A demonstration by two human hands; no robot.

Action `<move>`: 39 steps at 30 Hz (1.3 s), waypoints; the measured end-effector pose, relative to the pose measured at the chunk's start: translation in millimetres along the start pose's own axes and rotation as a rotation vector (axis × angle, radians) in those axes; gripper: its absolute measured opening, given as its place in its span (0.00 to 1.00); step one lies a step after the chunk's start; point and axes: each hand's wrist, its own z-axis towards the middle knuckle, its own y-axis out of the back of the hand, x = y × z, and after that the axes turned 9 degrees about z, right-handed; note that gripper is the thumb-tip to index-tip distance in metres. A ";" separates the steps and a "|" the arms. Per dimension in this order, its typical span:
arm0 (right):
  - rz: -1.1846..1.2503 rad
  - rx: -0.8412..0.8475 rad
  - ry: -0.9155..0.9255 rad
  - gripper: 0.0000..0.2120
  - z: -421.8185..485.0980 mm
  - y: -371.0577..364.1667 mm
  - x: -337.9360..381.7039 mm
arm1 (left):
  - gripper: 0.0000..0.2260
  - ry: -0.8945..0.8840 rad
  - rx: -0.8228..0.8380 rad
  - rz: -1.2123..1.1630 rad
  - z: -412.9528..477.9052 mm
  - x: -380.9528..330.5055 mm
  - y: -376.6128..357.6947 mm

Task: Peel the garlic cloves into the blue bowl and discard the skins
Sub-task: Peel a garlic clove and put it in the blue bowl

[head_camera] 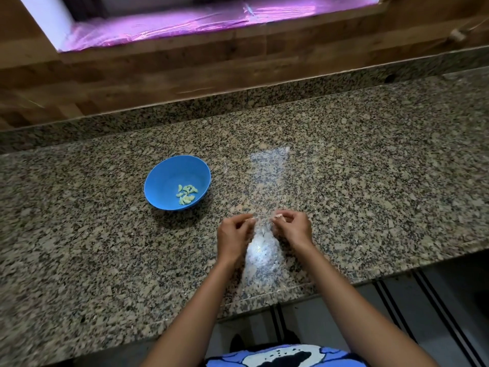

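Garlic cloves [187,194] lie peeled in the blue bowl [164,178] on the counter [370,160]. Our left hand [232,235] and right hand [292,229] each pinch the clear plastic [262,260] in a closed grip. Peeling looks done; skins, we judge, remain to discard.

Speckled brown-and-black granite desk [370,154] with a matching low granite upstand [185,112] along its far edge, backed by a wood-plank wall [158,72] holding a recessed window opening [185,25] lined with creased sheeting lit pink-purple; grey floor [455,300] with dark parallel stripes, lower right.
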 end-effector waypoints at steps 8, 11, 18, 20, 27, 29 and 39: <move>-0.780 0.071 0.402 0.18 4.9 8.6 -16.0 | 0.04 0.099 0.174 0.257 21.7 7.9 27.8; -1.000 0.089 0.395 0.32 -1.1 7.9 -19.6 | 0.03 0.146 0.283 0.257 29.4 2.1 33.6; -1.017 0.237 0.591 0.25 -17.0 -9.8 -29.0 | 0.02 0.012 0.246 0.489 26.9 -4.5 29.3; -1.014 0.273 0.605 0.25 -16.8 -13.6 -32.9 | 0.01 -0.024 0.233 0.527 26.6 -3.0 27.3; -0.913 0.023 0.686 0.06 -13.1 -18.2 -39.9 | 0.08 0.193 0.320 0.016 26.2 5.6 41.2; -0.896 -0.011 0.707 0.11 -11.0 -15.5 -36.2 | 0.11 0.254 0.358 -0.146 22.2 6.5 45.3; -0.373 0.438 0.264 0.06 -5.3 -26.7 14.1 | 0.05 -0.095 0.276 -0.086 16.1 3.4 51.2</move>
